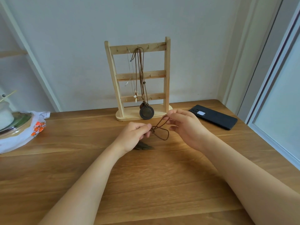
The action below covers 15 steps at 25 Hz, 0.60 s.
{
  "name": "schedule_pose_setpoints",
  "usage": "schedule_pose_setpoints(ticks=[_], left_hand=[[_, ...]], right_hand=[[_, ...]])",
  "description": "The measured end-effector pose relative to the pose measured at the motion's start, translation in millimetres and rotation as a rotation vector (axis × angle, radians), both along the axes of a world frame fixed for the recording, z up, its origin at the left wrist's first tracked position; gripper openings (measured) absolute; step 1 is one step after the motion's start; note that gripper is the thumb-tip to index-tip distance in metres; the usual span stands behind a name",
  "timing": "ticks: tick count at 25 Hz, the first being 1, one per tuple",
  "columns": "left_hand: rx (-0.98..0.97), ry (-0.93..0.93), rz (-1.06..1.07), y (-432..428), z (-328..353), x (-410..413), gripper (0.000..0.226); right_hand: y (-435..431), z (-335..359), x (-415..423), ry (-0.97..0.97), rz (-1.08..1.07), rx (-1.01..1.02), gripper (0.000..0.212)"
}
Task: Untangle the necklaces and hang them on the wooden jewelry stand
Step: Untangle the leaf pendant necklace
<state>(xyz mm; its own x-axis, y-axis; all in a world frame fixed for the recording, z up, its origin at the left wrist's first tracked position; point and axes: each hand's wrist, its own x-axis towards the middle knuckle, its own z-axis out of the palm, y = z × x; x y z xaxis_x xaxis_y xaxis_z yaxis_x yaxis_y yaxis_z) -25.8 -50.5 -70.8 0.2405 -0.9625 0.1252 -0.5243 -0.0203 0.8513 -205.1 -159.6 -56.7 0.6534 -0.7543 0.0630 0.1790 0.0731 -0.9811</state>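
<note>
Both grips narrow, pinching the brown cord necklace point(153, 129) just above the desk point(146, 184). Left hand point(136, 135) is on the tangled crossing, right hand point(183, 125) on a loop up-right of it, so the cord runs low-left to high-right; leaf pendant point(145, 146) lies on the desk under the left hand. Wooden jewelry stand point(167, 70) is straight ahead beyond both hands, right hand nearer, with free top-rail hooks point(157, 45) right of the hung necklaces point(142, 75), so the lift is likely the right hand's.

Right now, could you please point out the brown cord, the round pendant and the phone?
brown cord point(164, 139): head view, bottom of its lower loop.
round pendant point(146, 112): head view, centre of the dark disc.
phone point(215, 119): head view, middle of its black back.
</note>
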Motion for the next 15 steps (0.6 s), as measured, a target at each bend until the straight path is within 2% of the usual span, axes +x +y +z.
schedule_pose_setpoints(ticks=[2, 6, 9, 11, 15], left_hand=[[-0.002, 0.011, 0.004, 0, 0, 0, 0.048], [-0.007, 0.018, -0.004, 1, 2, -1, 0.047], [-0.006, 0.006, -0.002, 1, 3, -2, 0.047], [-0.002, -0.001, -0.003, 1, 2, -2, 0.047], [0.019, 0.015, -0.003, 3, 1, -2, 0.047]], right_hand=[[-2, 0, -2, 0.032, 0.012, -0.068, 0.001], [5, -4, -1, 0.254, 0.036, -0.422, 0.039], [6, -6, 1, 0.345, -0.013, -0.6, 0.043], [6, -4, 0, 0.258, -0.074, -0.478, 0.038], [-12, 4, -8, -0.086, -0.22, 0.161, 0.036]])
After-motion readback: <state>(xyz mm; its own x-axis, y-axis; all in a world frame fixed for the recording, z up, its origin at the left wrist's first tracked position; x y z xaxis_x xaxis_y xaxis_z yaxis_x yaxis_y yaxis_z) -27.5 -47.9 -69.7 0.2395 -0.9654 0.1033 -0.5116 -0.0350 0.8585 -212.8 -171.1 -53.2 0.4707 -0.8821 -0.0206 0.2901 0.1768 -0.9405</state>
